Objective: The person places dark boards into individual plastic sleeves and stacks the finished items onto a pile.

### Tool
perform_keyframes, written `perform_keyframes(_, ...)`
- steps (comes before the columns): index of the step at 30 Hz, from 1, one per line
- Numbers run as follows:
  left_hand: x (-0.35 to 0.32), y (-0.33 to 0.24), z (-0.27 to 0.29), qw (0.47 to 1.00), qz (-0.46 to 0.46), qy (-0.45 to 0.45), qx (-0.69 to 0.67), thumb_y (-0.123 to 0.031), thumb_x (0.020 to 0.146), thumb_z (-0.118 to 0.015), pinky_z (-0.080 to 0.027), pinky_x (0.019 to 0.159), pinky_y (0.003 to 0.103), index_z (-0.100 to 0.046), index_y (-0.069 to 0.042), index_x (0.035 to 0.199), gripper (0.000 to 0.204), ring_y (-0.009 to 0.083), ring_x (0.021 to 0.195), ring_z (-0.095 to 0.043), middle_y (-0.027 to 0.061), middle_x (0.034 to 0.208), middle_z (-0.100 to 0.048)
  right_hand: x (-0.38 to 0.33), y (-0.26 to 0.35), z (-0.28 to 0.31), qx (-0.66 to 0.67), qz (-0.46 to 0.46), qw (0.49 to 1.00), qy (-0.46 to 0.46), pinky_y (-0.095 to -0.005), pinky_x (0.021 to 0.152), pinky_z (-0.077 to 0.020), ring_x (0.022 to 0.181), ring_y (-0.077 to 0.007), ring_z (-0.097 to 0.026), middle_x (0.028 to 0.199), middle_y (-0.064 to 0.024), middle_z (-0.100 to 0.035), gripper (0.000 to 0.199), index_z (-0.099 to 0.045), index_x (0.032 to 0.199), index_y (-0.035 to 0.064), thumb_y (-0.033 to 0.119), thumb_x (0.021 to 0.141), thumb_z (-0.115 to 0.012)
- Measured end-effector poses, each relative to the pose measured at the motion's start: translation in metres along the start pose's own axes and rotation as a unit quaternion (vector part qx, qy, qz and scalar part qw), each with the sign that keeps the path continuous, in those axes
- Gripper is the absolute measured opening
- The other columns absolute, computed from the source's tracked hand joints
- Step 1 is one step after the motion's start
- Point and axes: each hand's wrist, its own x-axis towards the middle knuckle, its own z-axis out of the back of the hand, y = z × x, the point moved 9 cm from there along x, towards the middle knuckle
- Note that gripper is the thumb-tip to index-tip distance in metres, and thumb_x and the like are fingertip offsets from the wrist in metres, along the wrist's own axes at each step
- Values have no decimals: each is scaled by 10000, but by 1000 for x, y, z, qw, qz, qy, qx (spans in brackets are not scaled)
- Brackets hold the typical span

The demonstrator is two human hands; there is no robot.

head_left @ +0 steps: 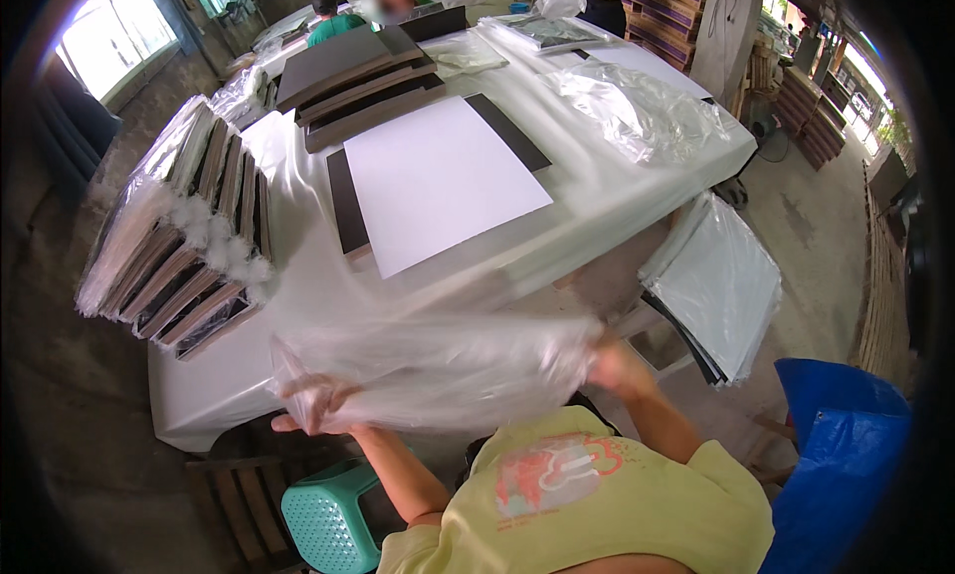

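A clear plastic bag [458, 365] is stretched between my hands in front of my body, blurred by motion. My left hand [323, 400] holds one end, its curved fingers partly veiled by the film. On the other end, my right hand [619, 367] is closed, its fingertips smeared and partly hidden by plastic. Beyond the bag, on the table, a large white sheet [448, 181] lies aslant over a dark flat board [348, 211]. The board's dark edges show at the left and at the upper right of the sheet.
A white-covered table [517, 261] carries stacked dark boards [343, 62], plastic-wrapped boards [184, 236] at left and loose clear film [642, 106] at right. Wrapped flat packs [716, 271] sit low beyond its right edge. Nearby are a green stool [323, 519] and blue sheeting [846, 475]. People work at the far end.
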Motion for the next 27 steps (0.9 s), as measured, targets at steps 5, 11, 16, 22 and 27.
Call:
perform_keyframes(5, -55, 35, 52, 975, 100, -150, 130, -321, 675, -680, -415, 846, 348, -518, -73, 1106, 523, 201, 917, -552, 86, 1034, -567, -22, 126, 47, 127, 417, 882, -181, -401, 892, -386, 989, -224, -504, 1015, -106, -557, 368, -486, 1111, 59, 278, 820, -539)
perform_keyframes(11, -137, 53, 118, 812, 318, -368, 323, -261, 599, -755, -443, 806, 317, -527, -63, 1080, 568, 180, 868, -571, 52, 972, -590, -12, 180, -12, 396, 373, 832, 115, -381, 906, -366, 1035, -211, -474, 1134, -68, -504, 667, -352, 1274, 104, 439, 751, -595)
perform_keyframes(16, -120, -32, 141, 770, 200, -468, 385, -38, 589, -702, -465, 772, 330, -506, -69, 1045, 497, 185, 857, -569, 52, 936, -585, 24, 96, 44, 211, 174, 961, -36, -371, 909, -356, 1027, -219, -479, 1105, -62, -511, 790, -316, 1293, 94, 505, 691, -620)
perform_keyframes(22, -83, -47, 165, 680, 237, -446, 531, 69, 602, -662, -427, 660, 241, -479, -91, 999, 465, 123, 755, -510, 25, 830, -518, 81, 96, 97, 125, 189, 973, 46, -337, 704, -433, 741, -183, -552, 793, -37, -595, 604, -434, 1179, 34, 271, 677, -673)
perform_keyframes(27, -23, -63, 176, 313, 217, -327, 865, 95, 592, -619, -382, 631, 248, -519, -59, 994, 443, 136, 695, -428, 37, 818, -454, 135, 87, 159, -268, 16, 940, -211, -254, 555, -408, 603, -100, -475, 665, 2, -524, 293, -580, 934, 25, -33, 647, -601)
